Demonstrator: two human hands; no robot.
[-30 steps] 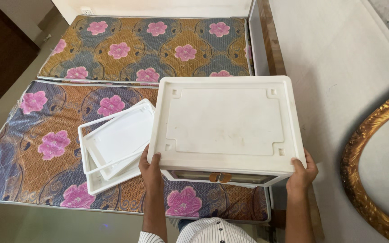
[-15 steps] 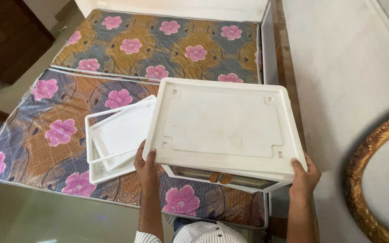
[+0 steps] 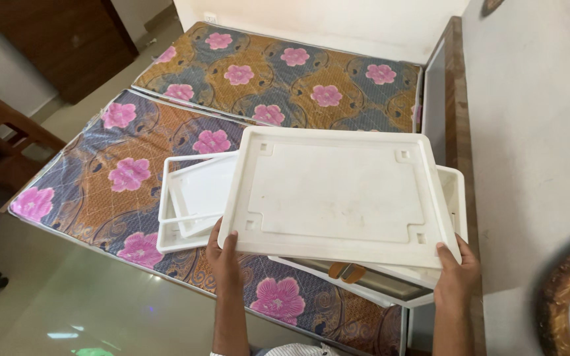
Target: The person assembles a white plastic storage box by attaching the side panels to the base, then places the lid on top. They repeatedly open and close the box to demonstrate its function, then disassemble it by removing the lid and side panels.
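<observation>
White plastic lid panel [image 3: 335, 192] gripped at its two near corners, lifted and skewed over the white storage box [image 3: 423, 277], above the near right corner of the floral mattress [image 3: 100, 184]. Left hand [image 3: 224, 254] clamped on the near left corner, thumb on top and fingers underneath; right hand [image 3: 458, 270] clamped likewise on the near right corner. Stack of white frame panels [image 3: 189, 198] lying flat on the mattress just left of the lid, a second floral mattress [image 3: 285, 66] beyond, gilt mirror frame [image 3: 562, 296] at far right.

White panel [image 3: 338, 191], orange-blue mattress [image 3: 100, 178] with pink flowers
</observation>
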